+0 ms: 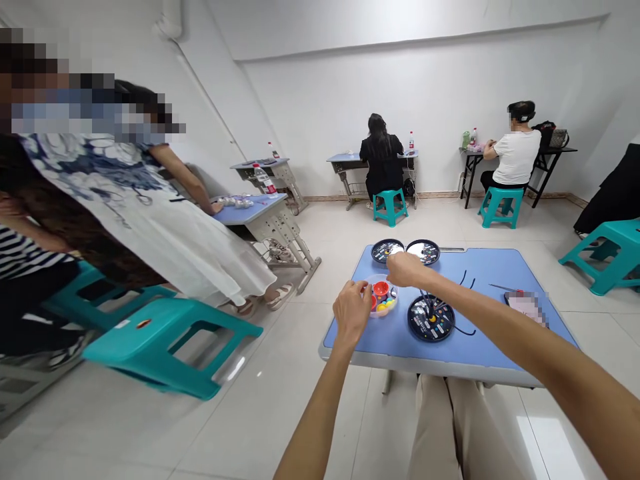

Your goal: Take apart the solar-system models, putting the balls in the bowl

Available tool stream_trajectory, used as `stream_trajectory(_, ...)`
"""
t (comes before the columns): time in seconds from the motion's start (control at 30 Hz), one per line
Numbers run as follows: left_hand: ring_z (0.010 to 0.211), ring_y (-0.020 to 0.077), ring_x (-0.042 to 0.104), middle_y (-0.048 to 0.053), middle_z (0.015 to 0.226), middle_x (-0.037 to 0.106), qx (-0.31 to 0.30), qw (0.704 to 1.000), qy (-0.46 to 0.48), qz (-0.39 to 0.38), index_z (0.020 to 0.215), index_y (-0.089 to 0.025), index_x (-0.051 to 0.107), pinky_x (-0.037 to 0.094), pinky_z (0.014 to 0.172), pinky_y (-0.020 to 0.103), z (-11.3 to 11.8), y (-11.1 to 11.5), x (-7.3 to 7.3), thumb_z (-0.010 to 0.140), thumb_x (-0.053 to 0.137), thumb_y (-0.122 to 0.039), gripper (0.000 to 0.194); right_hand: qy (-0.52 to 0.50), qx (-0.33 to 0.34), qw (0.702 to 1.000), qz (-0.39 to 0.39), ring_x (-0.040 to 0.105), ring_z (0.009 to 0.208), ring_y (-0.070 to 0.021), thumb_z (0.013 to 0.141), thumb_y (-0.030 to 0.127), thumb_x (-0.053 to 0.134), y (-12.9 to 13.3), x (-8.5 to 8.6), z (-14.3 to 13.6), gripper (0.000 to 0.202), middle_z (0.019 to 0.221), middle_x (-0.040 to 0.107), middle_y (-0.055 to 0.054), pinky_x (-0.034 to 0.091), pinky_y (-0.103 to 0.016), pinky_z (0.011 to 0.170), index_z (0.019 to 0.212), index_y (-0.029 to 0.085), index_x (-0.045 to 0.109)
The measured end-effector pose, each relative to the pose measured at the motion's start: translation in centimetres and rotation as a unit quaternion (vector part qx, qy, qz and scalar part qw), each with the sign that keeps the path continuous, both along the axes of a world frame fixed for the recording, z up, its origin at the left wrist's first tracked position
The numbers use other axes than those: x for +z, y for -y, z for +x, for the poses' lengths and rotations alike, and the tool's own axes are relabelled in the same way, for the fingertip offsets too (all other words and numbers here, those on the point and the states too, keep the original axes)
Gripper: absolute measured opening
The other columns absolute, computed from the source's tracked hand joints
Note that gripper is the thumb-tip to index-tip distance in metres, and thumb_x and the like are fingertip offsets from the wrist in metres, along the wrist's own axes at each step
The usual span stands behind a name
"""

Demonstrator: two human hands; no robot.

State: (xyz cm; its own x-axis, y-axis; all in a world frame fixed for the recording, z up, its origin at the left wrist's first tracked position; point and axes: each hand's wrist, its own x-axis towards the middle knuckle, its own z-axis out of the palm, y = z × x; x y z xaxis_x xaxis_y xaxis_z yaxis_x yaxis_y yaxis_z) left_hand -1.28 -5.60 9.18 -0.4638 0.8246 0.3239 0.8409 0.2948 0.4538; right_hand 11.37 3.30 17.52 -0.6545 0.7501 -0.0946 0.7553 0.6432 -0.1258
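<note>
A round clear plastic container (396, 308) on the blue desk holds red, yellow and other coloured rounded pieces, including a red cup-shaped piece (381, 289). My left hand (352, 308) is at its left rim with bent fingers drawn together; what they grip is hidden. Above its far right edge, my right hand (406, 269) is closed, and its fingertips are mostly out of sight. A black printed disc (419, 327) with thin black rods (465, 331) lies to the right. Behind my right hand are two more dark printed discs, one on the left (385, 251) and one on the right (425, 250).
On the desk (493, 333), a phone-like flat object (525, 308) and a thin tool (505, 289) lie at right. A teal stool (165, 333) and a standing person (150, 207) are at left. Other people sit at desks along the far wall.
</note>
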Motion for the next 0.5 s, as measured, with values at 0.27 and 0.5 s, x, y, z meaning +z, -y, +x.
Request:
stream_trajectory(0.27, 0.059, 0.0111, 0.053, 0.001, 0.077, 0.066, -0.145, 0.957, 0.189, 0.164, 0.094, -0.020, 0.072, 0.046, 0.062, 0.025, 8.5, 3.1, -3.5, 0.086, 0.061, -0.035, 0.020, -0.049, 0.030, 0.998, -0.037, 0.065, 0.078, -0.0174, 0.082, 0.022, 0.059, 0.1, 1.8, 11.5, 0.018, 0.083, 0.074, -0.005, 0.040, -0.024, 0.064, 0.087, 0.019, 0.076)
stream_trajectory(0.5, 0.085, 0.0199, 0.061, 0.003, 0.085, 0.066, -0.084, 0.979, 0.147, 0.113, 0.100, -0.020, 0.069, 0.046, 0.074, 0.032, 13.7, 1.1, -6.0, 0.084, 0.064, -0.028, 0.018, 0.044, 0.160, 0.978, 0.129, 0.055, 0.098, -0.0248, 0.080, 0.018, 0.061, 2.2, -2.3, 11.5, 0.023, 0.105, 0.065, -0.014, 0.037, -0.029, 0.068, 0.100, 0.015, 0.072)
